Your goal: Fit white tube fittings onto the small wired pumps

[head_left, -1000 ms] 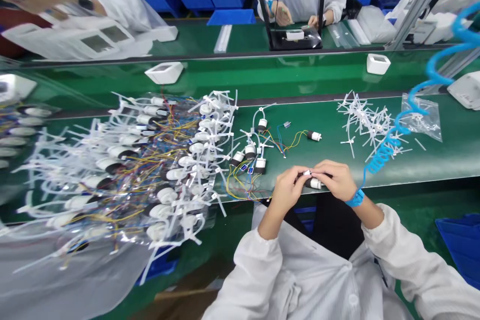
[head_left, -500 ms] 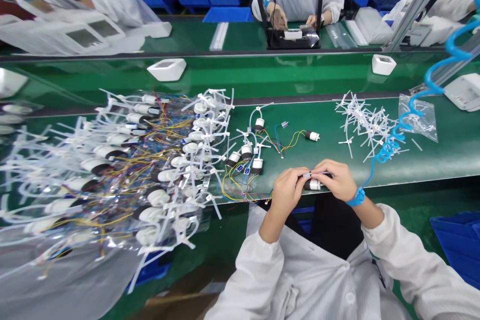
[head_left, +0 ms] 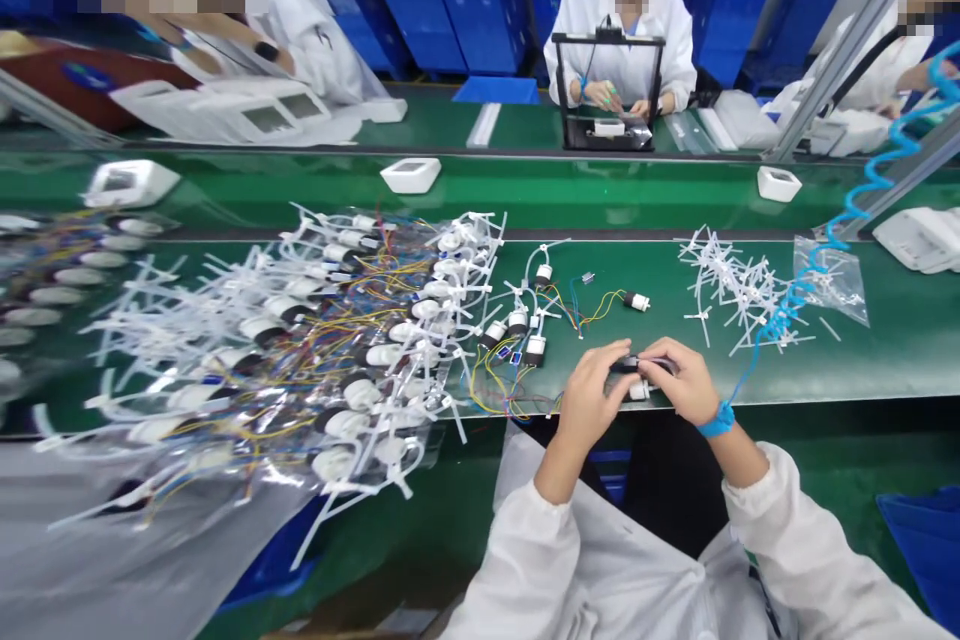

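Note:
My left hand [head_left: 589,395] is closed at the front edge of the bench, thumb and fingers pinching a small dark part [head_left: 625,363]. My right hand [head_left: 686,385] meets it from the other side, its fingertips closed at the right end of the same part. Just below the fingertips shows the white end of a small pump [head_left: 639,390]; whether a hand touches it I cannot tell. Left of my hands stand several black-and-white pumps [head_left: 535,348] with clear tubing and coloured wires. Another wired pump [head_left: 637,301] lies beyond my fingers.
A big pile of bagged pumps with tubes [head_left: 352,340] covers the left. Loose white tube pieces [head_left: 739,285] lie at right beside a clear bag [head_left: 832,285]. A coiled blue cord [head_left: 832,230] runs to my right wrist. White housings [head_left: 411,175] rest on the green belt [head_left: 570,205]. Co-workers sit opposite.
The view has tilted up, so the bench sits lower in the picture. My hands stay together; the fingertips have shifted and more of the dark part shows between them.

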Demonstrator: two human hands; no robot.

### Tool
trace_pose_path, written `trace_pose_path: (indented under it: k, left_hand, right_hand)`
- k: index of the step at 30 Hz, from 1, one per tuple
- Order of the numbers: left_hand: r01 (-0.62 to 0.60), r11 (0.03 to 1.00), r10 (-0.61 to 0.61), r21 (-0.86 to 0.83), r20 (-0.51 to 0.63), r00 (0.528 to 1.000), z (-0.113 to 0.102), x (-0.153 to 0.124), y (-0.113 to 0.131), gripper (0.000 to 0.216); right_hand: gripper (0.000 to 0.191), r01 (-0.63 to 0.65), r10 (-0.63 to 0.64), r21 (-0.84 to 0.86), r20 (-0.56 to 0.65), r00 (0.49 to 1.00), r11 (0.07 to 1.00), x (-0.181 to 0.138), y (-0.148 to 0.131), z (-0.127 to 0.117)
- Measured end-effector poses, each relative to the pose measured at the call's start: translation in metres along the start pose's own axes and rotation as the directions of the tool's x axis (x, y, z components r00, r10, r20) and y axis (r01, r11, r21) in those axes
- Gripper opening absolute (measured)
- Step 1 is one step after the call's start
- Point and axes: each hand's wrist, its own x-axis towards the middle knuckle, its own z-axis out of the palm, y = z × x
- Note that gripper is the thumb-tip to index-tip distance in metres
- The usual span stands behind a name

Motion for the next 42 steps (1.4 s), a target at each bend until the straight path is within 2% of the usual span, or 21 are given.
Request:
trace_pose_path:
  k: [2,4,7,9,11,14,19,23,27,29,31,34,36,39,40,42]
  left_hand:
    - [-0.033,0.999,0.032,0.015,0.055,0.998,-0.003,0.001,0.001,0.053]
    - [-0.026,0.998,0.015,0.057,0.192,0.981,-0.007,0.004,0.003,0.066]
    - [-0.013,0.99,-0.039,0.139,0.367,0.929,-0.009,0.008,0.006,0.049]
    - [-0.02,0.987,-0.048,0.162,0.403,0.914,-0.008,0.008,0.008,0.037]
    - [-0.031,0.986,-0.038,0.165,0.4,0.916,-0.006,0.006,0.007,0.041]
    - [-0.034,0.982,-0.038,0.186,0.373,0.927,-0.003,0.003,0.004,0.061]
    - [0.045,0.978,-0.105,0.205,0.295,0.95,0.0,-0.002,-0.003,0.091]
    - [0.06,0.984,-0.1,0.165,0.244,0.965,0.005,-0.007,-0.009,0.095]
    - [0.085,0.987,-0.104,0.138,0.139,0.985,0.011,-0.006,-0.011,0.09]
    - [0.066,0.987,-0.074,0.144,0.05,0.996,0.013,-0.003,-0.008,0.086]
    - [-0.019,0.986,0.031,0.168,-0.067,0.997,0.011,-0.003,-0.002,0.08]
    - [-0.192,0.961,0.238,0.198,-0.243,0.94,0.003,-0.019,0.017,0.059]
    - [-0.267,0.954,0.298,0.139,-0.3,0.906,-0.005,-0.036,0.036,0.047]
    - [-0.307,0.951,0.298,-0.019,-0.197,0.934,-0.018,-0.053,0.062,0.041]
    - [-0.277,0.96,0.269,-0.037,-0.146,0.952,-0.021,-0.053,0.066,0.038]
    - [-0.14,0.99,0.14,0.015,-0.091,0.986,-0.024,-0.044,0.063,0.036]
  right_hand:
    - [0.016,0.006,-0.006,-0.033,-0.011,1.0,0.999,-0.003,0.0,-0.003]
    - [0.015,0.035,-0.032,-0.092,0.035,0.999,0.995,-0.007,-0.002,-0.009]
    - [0.015,0.109,-0.084,-0.188,0.136,0.987,0.976,-0.013,-0.007,-0.019]
    - [0.014,0.141,-0.096,-0.225,0.203,0.975,0.964,-0.018,-0.011,-0.026]
    - [0.023,0.145,-0.079,-0.249,0.258,0.963,0.957,-0.022,-0.014,-0.031]
    - [0.042,0.118,-0.033,-0.269,0.302,0.953,0.956,-0.023,-0.015,-0.033]
    - [0.046,0.026,0.055,-0.222,0.353,0.934,0.975,-0.01,-0.011,-0.031]
    - [0.056,-0.159,0.168,-0.057,0.434,0.885,0.986,0.006,-0.01,-0.029]
    - [0.061,-0.423,0.302,0.145,0.502,0.811,0.894,0.015,-0.007,-0.024]
    - [0.06,-0.489,0.347,0.204,0.484,0.803,0.848,0.018,-0.006,-0.023]
    - [0.058,-0.516,0.376,0.241,0.45,0.81,0.822,0.019,-0.007,-0.023]
    - [0.057,-0.497,0.379,0.323,0.364,0.851,0.805,0.023,-0.014,-0.031]
    - [0.057,-0.439,0.368,0.392,0.245,0.897,0.809,0.031,-0.019,-0.04]
    - [0.057,-0.303,0.335,0.464,0.015,0.942,0.832,0.056,-0.02,-0.053]
    - [0.058,-0.251,0.316,0.477,-0.059,0.947,0.842,0.068,-0.017,-0.055]
    - [0.059,-0.164,0.272,0.453,-0.186,0.944,0.876,0.097,-0.006,-0.055]
